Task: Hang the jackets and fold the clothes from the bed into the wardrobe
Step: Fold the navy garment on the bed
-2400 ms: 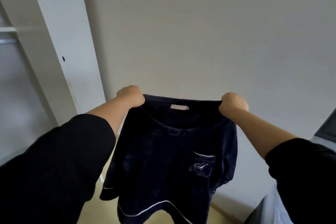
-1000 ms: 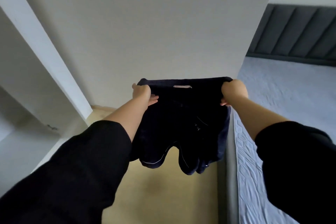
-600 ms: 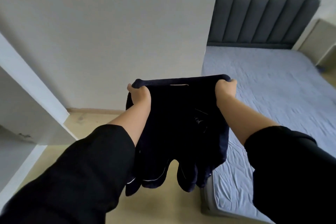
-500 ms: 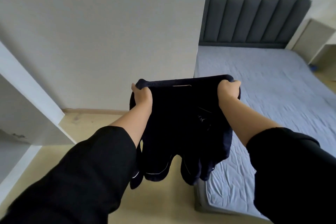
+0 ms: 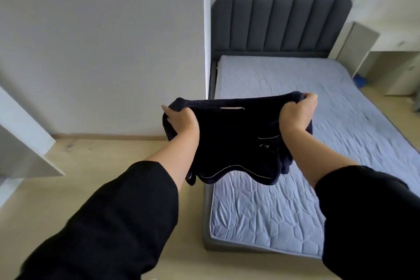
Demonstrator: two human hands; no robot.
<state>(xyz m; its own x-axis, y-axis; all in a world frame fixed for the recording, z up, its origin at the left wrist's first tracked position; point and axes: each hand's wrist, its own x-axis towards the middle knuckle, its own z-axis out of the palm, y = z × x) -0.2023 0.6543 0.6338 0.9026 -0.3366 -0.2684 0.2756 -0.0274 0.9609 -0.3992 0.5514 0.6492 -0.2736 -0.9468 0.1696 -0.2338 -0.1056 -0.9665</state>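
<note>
While both hands grip its top edge, the navy shirt [image 5: 231, 143] hangs doubled above the bed [image 5: 295, 88] (foot corner). Left hand [image 5: 184, 120] and right hand [image 5: 295, 113] fingers curl round fabric.

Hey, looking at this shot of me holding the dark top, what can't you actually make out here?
All in the head view:
- Fingertips of the left hand and right hand: tucked into the navy top.
- Pocket emblem: too small to read.
- Wardrobe interior: cut off by the left edge.
- Bed right side: cut off by the right edge and the sleeve.
</note>
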